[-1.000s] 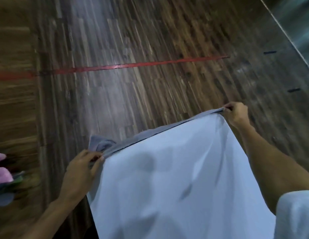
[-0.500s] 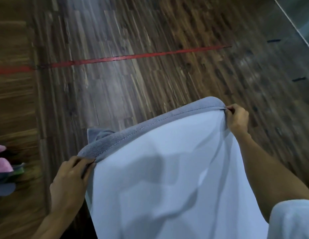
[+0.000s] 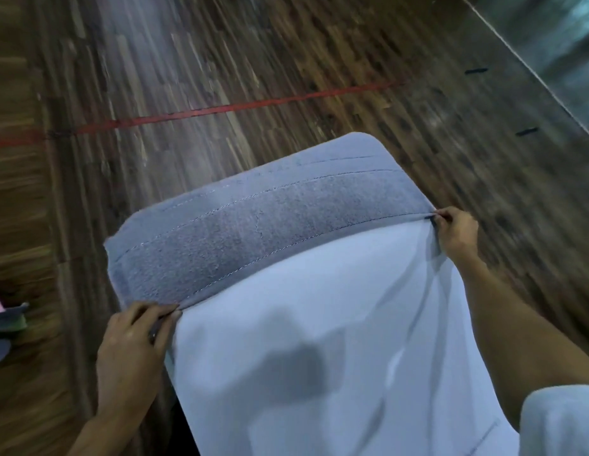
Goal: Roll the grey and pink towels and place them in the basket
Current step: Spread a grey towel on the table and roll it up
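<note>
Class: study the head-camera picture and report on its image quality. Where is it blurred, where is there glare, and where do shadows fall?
Head view: the wooden floor is streaked with motion blur, worst at the left edge; a pale glare runs across its planks at upper left; the grey towel, pinched by the left hand and right hand, stays fairly sharp, its stitching legible; a soft dark shadow lies on its lower, paler part.

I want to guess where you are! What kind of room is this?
Probably a hall or studio, though I can't be sure. The floor is dark wood strips with a red tape line and small black marks, and a pale edge runs along one side.
</note>
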Tool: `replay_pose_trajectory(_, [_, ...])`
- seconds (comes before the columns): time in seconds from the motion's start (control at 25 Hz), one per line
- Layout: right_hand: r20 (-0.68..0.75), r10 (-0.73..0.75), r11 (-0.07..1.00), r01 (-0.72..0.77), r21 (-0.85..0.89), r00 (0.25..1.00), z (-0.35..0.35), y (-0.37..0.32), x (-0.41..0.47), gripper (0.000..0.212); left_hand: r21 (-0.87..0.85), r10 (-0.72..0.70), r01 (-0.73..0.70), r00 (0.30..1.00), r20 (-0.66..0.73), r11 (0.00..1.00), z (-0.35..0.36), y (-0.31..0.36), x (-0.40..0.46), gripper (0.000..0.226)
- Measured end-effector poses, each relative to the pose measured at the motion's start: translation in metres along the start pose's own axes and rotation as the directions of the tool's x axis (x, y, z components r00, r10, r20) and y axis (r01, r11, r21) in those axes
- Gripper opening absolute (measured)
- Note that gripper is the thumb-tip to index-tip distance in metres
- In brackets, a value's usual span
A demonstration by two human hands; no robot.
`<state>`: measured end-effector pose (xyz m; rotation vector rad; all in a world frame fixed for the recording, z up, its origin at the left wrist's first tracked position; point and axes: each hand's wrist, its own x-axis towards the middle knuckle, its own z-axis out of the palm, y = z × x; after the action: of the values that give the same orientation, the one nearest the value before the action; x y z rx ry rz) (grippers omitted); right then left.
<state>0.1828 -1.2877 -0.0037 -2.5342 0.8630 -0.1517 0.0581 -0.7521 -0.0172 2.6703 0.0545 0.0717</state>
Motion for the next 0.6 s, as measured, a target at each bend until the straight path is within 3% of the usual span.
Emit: replay_pose_trajectory(0.6, [-0.033, 0.017, 0.996, -0.014, 0.083, 0.999, -0.104, 0.21, -0.136, 0.018, -0.07, -0.002, -0.01, 0.987, -0.162, 0.998, 0.035, 0.081, -0.24, 0.01])
